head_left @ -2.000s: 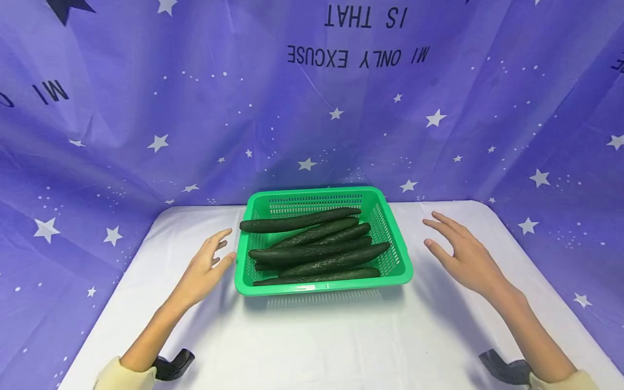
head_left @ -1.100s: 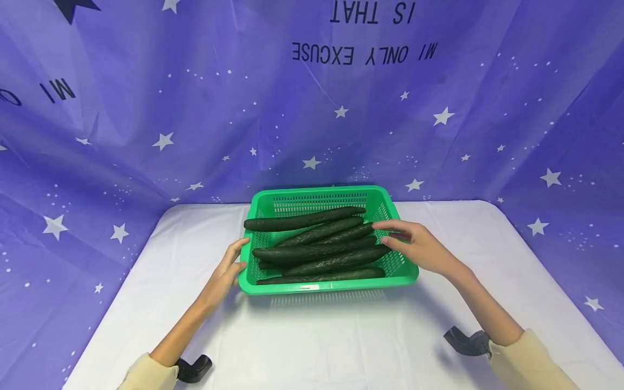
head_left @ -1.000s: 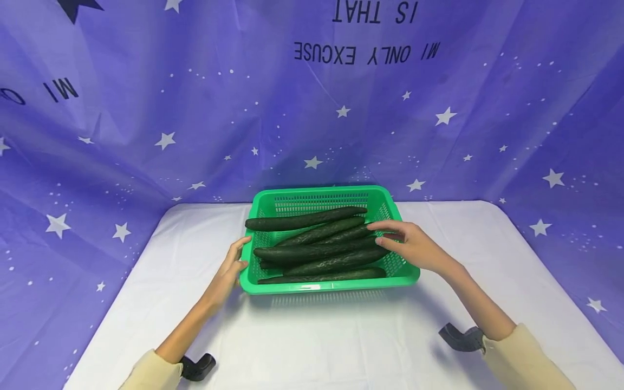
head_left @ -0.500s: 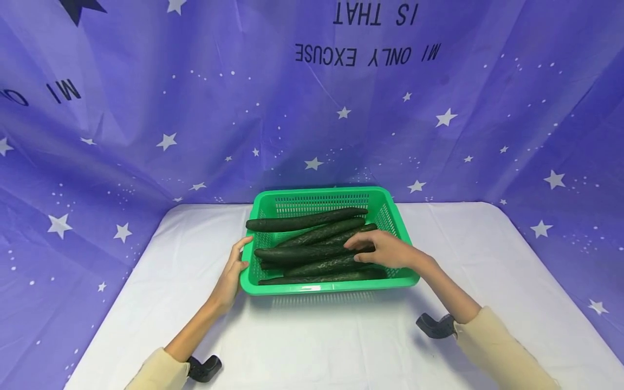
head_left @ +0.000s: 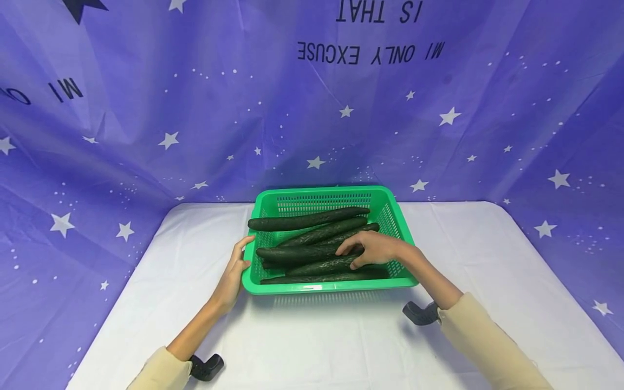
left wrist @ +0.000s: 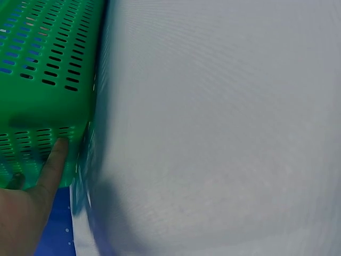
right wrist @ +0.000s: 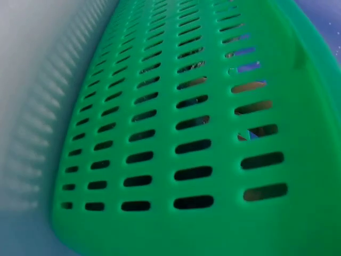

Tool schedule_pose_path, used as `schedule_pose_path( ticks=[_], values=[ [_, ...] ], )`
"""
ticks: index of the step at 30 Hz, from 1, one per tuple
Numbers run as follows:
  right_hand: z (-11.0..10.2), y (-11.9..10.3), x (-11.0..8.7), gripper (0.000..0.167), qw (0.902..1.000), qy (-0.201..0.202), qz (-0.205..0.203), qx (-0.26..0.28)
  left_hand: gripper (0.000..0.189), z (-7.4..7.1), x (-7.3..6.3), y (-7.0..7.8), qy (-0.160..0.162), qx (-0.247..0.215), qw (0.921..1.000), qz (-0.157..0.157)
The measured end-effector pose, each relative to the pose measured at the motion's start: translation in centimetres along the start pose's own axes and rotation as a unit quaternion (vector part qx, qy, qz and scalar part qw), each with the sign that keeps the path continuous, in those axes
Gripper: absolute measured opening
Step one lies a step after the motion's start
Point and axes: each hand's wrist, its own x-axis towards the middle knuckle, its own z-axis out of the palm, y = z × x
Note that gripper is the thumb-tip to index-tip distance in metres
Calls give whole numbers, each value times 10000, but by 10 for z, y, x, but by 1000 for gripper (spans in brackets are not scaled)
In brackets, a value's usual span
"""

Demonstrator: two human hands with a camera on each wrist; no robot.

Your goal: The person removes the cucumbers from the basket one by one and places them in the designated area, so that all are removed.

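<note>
A green perforated basket (head_left: 400, 222) holds several long dark-green cucumbers (head_left: 297, 221), most lying side by side and one slanting across the back. My left hand (head_left: 228, 281) is at the basket's left end, with index finger and thumb tips touching the rim. In the left wrist view a straight finger (left wrist: 53, 162) lies against the slotted end wall. Reaching over the right side, my right hand (head_left: 377, 249) has curled fingers and thumb on either side of a cucumber near the front. Only the basket's slotted outer wall (right wrist: 160, 128) shows in the right wrist view; the right hand is hidden there.
The basket stands toward the back of a table covered in white cloth (head_left: 312, 341). Right behind rises a purple curtain (head_left: 273, 124) with white stars, which also closes off both sides. Black wrist mounts (head_left: 207, 368) are strapped to both forearms.
Both hands came in from beside the basket. The left now touches the left rim; the right moved left and down over the cucumbers, and its fingers closed around one. The cucumbers look unmoved.
</note>
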Motion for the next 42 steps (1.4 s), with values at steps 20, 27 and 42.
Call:
schedule_pose_path(
  ticks=[20, 27, 42],
  values=[
    [-5, 1, 7, 39, 9989, -290, -34, -357, 61, 4, -1, 2, 74, -63, 9999, -72],
    [-8, -7, 4, 36, 9992, -136, 11, -367, 61, 3, -1, 3, 72, -8, 10000, -20],
    [-29, -38, -16, 40, 9990, -83, -126, -426, 61, 4, -1, 3, 118, 13, 9999, -73]
  ],
)
